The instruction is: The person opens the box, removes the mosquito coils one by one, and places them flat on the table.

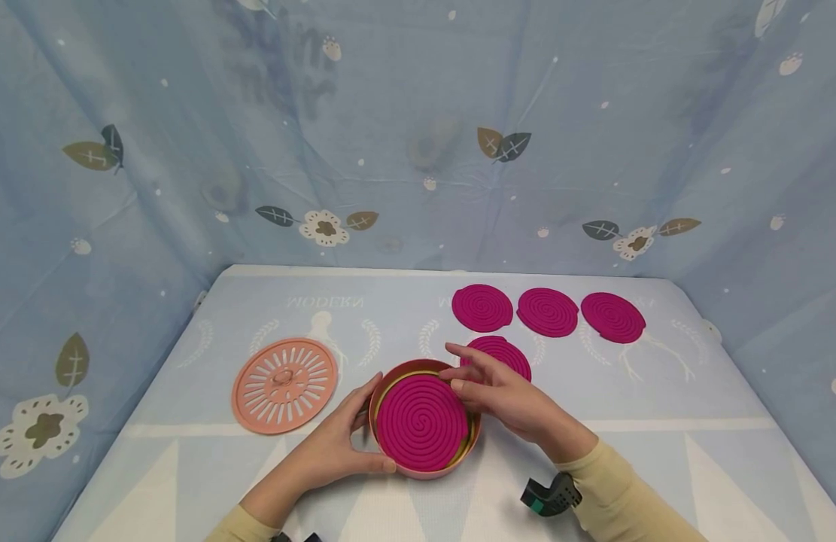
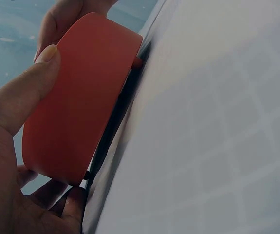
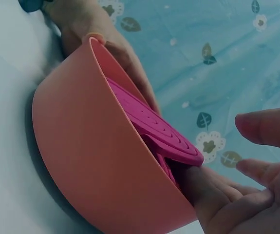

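Note:
A round pink-orange mosquito coil box (image 1: pixel 433 474) with a gold inside stands on the table. My left hand (image 1: pixel 339 444) grips its left side, thumb near the front and fingers round the back; the left wrist view shows the thumb on its outer wall (image 2: pixel 88 102). Inside lies a magenta mosquito coil (image 1: pixel 421 421), tilted in the right wrist view, its near edge above the rim. My right hand (image 1: pixel 495 391) is at the box's right rim. Some of its fingers reach inside under the coil's raised edge (image 3: pixel 178 151), while the thumb and another finger stand apart from it.
A slotted round pink lid (image 1: pixel 282 384) lies left of the box. Several more magenta coils lie behind and to the right, among them one at far right (image 1: pixel 614 316) and one partly covered by my right hand (image 1: pixel 502 354). A patterned blue cloth (image 1: pixel 418 150) hangs behind the table.

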`<state>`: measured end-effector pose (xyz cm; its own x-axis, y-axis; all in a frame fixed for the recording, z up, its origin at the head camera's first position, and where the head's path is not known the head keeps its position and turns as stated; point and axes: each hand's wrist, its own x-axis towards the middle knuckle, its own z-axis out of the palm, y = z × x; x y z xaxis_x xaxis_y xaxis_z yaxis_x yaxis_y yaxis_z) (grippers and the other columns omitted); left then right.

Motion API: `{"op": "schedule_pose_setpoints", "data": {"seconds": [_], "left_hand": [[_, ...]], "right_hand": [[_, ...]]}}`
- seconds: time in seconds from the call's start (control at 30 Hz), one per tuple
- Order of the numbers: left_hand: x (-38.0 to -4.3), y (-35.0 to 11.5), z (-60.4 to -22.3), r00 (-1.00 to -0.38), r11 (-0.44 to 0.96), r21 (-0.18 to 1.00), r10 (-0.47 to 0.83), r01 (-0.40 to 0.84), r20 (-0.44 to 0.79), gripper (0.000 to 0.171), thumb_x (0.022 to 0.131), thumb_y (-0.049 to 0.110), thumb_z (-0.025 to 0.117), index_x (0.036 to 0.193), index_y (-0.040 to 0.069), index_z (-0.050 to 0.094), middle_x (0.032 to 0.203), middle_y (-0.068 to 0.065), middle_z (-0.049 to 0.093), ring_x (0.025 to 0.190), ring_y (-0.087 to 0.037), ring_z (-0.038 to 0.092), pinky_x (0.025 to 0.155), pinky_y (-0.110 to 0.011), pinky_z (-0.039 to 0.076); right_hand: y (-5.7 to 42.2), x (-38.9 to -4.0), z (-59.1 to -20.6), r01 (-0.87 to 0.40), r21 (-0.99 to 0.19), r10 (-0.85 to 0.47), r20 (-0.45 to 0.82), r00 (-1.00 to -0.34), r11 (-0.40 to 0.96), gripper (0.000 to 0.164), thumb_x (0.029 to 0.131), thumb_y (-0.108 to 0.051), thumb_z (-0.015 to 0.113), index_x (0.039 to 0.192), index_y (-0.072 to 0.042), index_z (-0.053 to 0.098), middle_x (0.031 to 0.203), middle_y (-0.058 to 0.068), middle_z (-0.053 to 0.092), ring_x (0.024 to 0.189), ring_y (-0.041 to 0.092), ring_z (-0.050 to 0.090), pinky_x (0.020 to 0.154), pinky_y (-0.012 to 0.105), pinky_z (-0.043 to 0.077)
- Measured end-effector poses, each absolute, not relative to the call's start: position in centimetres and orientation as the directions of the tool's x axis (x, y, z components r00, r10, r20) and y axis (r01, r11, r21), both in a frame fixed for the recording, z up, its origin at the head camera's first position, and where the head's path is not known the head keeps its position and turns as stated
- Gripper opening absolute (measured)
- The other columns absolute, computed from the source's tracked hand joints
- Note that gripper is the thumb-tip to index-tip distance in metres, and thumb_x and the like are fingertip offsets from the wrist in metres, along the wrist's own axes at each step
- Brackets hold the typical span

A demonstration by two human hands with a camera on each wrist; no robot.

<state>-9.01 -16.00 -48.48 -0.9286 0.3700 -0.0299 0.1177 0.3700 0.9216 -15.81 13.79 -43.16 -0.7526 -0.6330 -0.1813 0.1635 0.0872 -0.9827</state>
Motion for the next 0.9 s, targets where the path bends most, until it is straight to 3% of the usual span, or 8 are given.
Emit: {"op": "schedule_pose_setpoints", "data": {"seconds": [0.3,0.57,0.9], "left_hand": [[-9.0,-16.0,-48.4,-0.929,0.368,0.921,0.371,0.127,-0.019,0.123,0.063,0.042,0.094,0.159,0.019,0.02,0.156,0.005,0.031,0.133,-0.007,0.044,0.112,-0.03,0.037],[-9.1,-16.0,-48.3,-0.926,0.363,0.922,0.378,0.133,-0.016,0.123,0.064,0.04,0.094,0.159,0.019,0.019,0.157,0.006,0.028,0.134,-0.007,0.043,0.113,-0.03,0.036],[-9.0,-16.1,-48.4,-0.924,0.362,0.923,0.382,0.131,-0.018,0.123,0.064,0.04,0.094,0.16,0.019,0.019,0.157,0.005,0.027,0.135,-0.007,0.041,0.113,-0.03,0.036]], "right_hand": [[14.7,-15.1,-43.0,0.205,-0.977,-0.674,-0.19,-0.714,0.058,0.068,0.1,-0.017,0.06,0.158,-0.02,0.024,0.139,0.022,0.052,0.12,0.034,0.059,0.097,0.043,0.053],[15.2,-14.3,-42.7,0.217,-0.97,-0.673,-0.234,-0.702,0.111,0.07,0.099,-0.017,0.062,0.158,-0.019,0.025,0.125,0.019,0.062,0.11,0.031,0.063,0.093,0.042,0.056],[15.1,-13.9,-43.4,0.225,-0.972,-0.713,-0.201,-0.672,0.062,0.072,0.097,-0.009,0.064,0.157,-0.006,0.024,0.118,0.023,0.066,0.103,0.03,0.068,0.092,0.04,0.056]]}}
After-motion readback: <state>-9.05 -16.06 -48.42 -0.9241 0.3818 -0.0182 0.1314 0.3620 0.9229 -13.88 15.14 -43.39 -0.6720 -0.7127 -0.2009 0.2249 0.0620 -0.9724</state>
